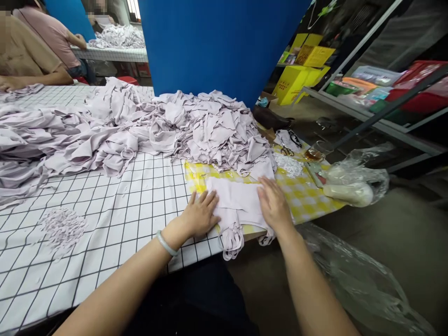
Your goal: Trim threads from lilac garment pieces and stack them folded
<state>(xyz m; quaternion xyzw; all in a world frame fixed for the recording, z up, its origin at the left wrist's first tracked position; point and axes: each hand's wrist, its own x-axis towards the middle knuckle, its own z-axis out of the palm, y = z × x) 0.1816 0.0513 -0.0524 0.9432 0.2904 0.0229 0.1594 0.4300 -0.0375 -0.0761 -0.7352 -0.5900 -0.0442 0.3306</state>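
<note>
A pale lilac strappy garment [241, 196] lies flattened at the table's front edge, its looped straps [232, 240] hanging over the side. My left hand [202, 213] rests on its left edge with the fingers stretched out and a bracelet [167, 243] at the wrist. On the right edge lies my right hand [275, 204], fingers extended and close together, palm toward the cloth. Neither hand grips the fabric visibly. Just beyond the garment rises a heap of similar lilac pieces [224, 130].
More lilac cloth [80, 135] spreads left over the checked tablecloth [140, 210], near small scraps [65, 228]. Right of the heap are scissors [287, 151], a glass [317, 151] and a plastic bag [353, 182]. A blue panel [217, 46] stands behind. Other people [35, 46] sit at far left.
</note>
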